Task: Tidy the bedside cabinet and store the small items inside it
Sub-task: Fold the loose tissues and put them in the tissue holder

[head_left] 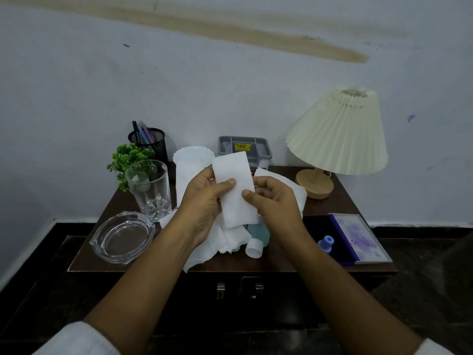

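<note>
A folded white tissue (234, 190) stands upright above the middle of the dark wooden bedside cabinet (330, 201). My left hand (202, 203) pinches its left edge and my right hand (273, 201) pinches its right edge. Under my hands lies a heap of loose white tissues (220, 242). A teal bottle (261, 233) with a white cap (254, 248) lies on its side, partly hidden by the tissues. The cabinet doors with two metal handles (239, 288) are shut below.
At the left stand a drinking glass (149, 188), a glass ashtray (122, 237), a small green plant (128, 160) and a black mesh pen holder (149, 142). Behind are a white plate (192, 156) and grey organiser tray (244, 147). A lamp (337, 139), purple notebook (358, 237) and blue cap (325, 242) lie right.
</note>
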